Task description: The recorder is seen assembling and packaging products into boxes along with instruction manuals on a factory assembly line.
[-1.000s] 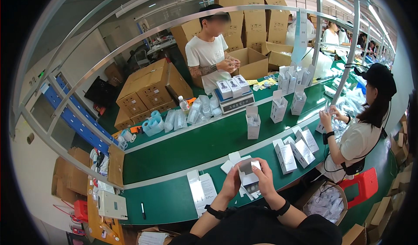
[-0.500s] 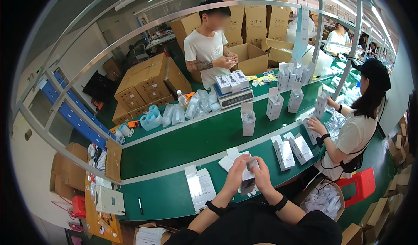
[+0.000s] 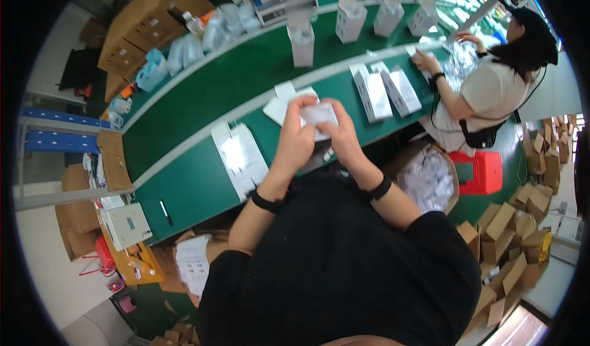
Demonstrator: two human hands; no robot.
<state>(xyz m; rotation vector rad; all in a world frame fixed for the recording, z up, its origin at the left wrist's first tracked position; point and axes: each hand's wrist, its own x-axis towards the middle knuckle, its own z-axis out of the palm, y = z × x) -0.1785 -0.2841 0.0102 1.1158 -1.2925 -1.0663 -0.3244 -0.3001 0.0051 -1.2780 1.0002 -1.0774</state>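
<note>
Between both hands is a small white box [image 3: 319,115], held over the near edge of the green table. My left hand [image 3: 297,140] grips it from the left, fingers curled around the far side. My right hand [image 3: 344,138] closes on the right side, its thumb bent across the box. The box's lower part is dim, and fingers cover some of its sides. Just beyond my left hand lie flat white cartons [image 3: 276,109]. A stack of flat white carton blanks [image 3: 238,157] lies further left. Two white boxes [image 3: 373,95] with raised flaps rest to the right.
Open white boxes [image 3: 301,43] stand along the green conveyor belt [image 3: 227,75]. A co-worker [image 3: 491,88] in a black cap handles something white at the right. A marker [image 3: 165,212] lies left. By my right side are a bin of white bags [image 3: 430,180] and a red stool [image 3: 480,173].
The view has tilted down, so the scene sits higher. Both hands still hold the box, whose white top now faces up. The co-worker at right has lowered one box; the person opposite is out of view.
</note>
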